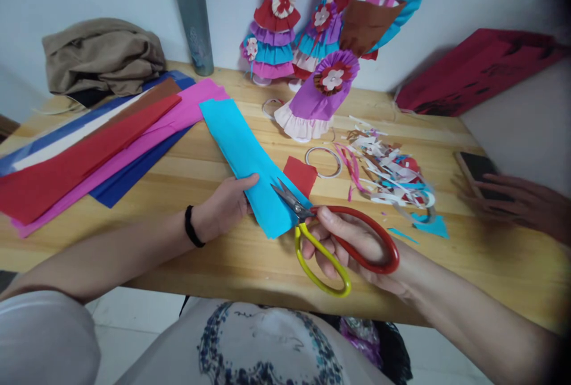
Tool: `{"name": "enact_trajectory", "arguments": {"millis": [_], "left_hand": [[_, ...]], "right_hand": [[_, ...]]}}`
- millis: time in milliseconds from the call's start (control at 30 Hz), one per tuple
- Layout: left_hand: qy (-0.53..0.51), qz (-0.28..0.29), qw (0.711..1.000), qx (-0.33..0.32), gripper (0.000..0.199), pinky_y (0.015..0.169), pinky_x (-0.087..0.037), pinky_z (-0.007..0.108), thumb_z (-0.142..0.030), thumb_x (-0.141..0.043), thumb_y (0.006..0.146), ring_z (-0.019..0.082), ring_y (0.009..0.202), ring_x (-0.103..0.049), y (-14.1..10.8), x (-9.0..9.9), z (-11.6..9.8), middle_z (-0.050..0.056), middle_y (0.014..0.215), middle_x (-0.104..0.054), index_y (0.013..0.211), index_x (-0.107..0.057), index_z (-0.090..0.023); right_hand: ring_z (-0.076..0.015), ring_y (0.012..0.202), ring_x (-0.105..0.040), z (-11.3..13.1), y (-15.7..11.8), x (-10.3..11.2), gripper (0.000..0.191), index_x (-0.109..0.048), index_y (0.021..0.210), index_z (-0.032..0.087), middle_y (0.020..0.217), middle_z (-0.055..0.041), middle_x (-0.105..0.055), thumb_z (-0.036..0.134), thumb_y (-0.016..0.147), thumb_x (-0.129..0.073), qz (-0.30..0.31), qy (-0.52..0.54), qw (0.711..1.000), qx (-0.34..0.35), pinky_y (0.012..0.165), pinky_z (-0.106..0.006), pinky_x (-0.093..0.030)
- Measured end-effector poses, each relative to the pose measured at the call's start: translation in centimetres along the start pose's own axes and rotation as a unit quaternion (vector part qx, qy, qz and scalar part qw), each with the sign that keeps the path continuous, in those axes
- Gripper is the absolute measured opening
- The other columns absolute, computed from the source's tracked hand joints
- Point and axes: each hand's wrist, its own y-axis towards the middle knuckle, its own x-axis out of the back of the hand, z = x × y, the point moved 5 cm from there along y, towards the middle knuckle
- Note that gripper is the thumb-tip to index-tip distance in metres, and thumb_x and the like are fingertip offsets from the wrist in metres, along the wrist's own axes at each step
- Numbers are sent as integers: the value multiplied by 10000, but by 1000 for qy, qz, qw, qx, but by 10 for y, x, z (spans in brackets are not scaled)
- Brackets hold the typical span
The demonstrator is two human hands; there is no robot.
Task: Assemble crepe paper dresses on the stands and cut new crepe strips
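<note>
My left hand point(225, 205) pinches the lower left edge of a long folded strip of light blue paper point(243, 150), its thumb on top. My right hand point(348, 239) holds scissors point(323, 254) with one red and one yellow handle. The blades are slightly apart, lying over the lower part of the blue strip and pointing up and left. A small red paper piece point(301, 175) lies just behind the strip's right edge.
Coloured paper sheets point(102, 147) and a brown cloth point(104, 55) lie left, near a bottle point(194, 22). Ruffled paper dresses point(319, 96) stand behind. Right are paper scraps point(392, 171), tape rolls point(323, 162), a red bag point(473, 75) and another person's hand point(521, 197) at a phone point(479, 171).
</note>
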Motion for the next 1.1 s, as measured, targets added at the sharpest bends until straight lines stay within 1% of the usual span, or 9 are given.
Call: {"name": "enact_trajectory", "arguments": {"millis": [100, 200, 400, 533, 667, 800, 900, 1000, 1100], "left_hand": [[25, 4, 1000, 9, 426, 834, -563, 407, -397, -700, 837, 308, 933, -718, 0, 0, 0, 185, 1109, -738, 1118, -690, -77], [7, 2, 1000, 12, 406, 844, -560, 405, -378, -692, 841, 302, 924, -720, 0, 0, -1, 174, 1089, -745, 1115, -693, -78], [-18, -28, 999, 19, 402, 859, -574, 423, -322, -677, 853, 301, 992, -708, 1, 4, -2, 167, 1209, -704, 1198, -665, -116], [-23, -41, 999, 18, 396, 874, -579, 421, -312, -659, 869, 297, 1009, -708, 1, 4, -3, 165, 1216, -701, 1210, -660, -113], [-36, -55, 998, 14, 378, 883, -580, 418, -289, -647, 882, 285, 1000, -713, 1, 3, -4, 158, 1216, -703, 1215, -654, -110], [-32, -63, 997, 14, 385, 871, -582, 399, -288, -651, 887, 272, 970, -721, 1, 5, -4, 162, 1201, -709, 1225, -643, -104], [-32, -62, 998, 11, 377, 851, -588, 397, -286, -662, 882, 274, 953, -725, 2, 5, -4, 157, 1183, -716, 1214, -648, -108], [-33, -64, 997, 20, 358, 819, -591, 385, -274, -637, 901, 258, 876, -734, 3, 6, -3, 156, 1112, -738, 1210, -643, -92], [-33, -73, 996, 31, 350, 833, -584, 369, -257, -578, 938, 237, 821, -736, 3, 7, -2, 145, 1035, -757, 1236, -628, -81]], "right_hand": [[-111, 426, -604, 3, 4, -1, 522, -589, 810, 146, 666, -75, -713, 643, 737, -732, 4, -12, 1000, -4, 398, -179, -453], [-115, 425, -600, 2, 6, 1, 518, -585, 822, 154, 659, -67, -710, 640, 730, -740, 8, -5, 1000, -6, 397, -187, -459], [-106, 401, -601, -4, 0, 10, 508, -604, 783, 156, 666, -64, -715, 641, 726, -743, 20, 9, 1000, 1, 352, -163, -433], [-105, 397, -603, -8, -4, 13, 506, -617, 793, 159, 673, -53, -710, 645, 731, -737, 33, 10, 999, -14, 346, -161, -434], [-93, 400, -599, -9, -6, 13, 521, -639, 774, 139, 668, -51, -691, 656, 765, -699, 43, -2, 999, -10, 353, -154, -434], [-98, 424, -609, -9, -7, 14, 459, -637, 795, 151, 717, -55, -709, 607, 801, -693, 45, 4, 999, 8, 360, -168, -442], [-93, 430, -605, -11, -8, 15, 482, -650, 789, 138, 720, -70, -705, 619, 821, -661, 43, -11, 999, 9, 370, -163, -443], [-86, 421, -596, -14, -7, 13, 519, -642, 772, 126, 699, -71, -686, 643, 815, -651, 54, -17, 998, -5, 375, -154, -440], [-96, 410, -596, -11, -5, 10, 490, -613, 822, 151, 704, -62, -695, 636, 801, -672, 65, -4, 998, 2, 362, -160, -437]]}}
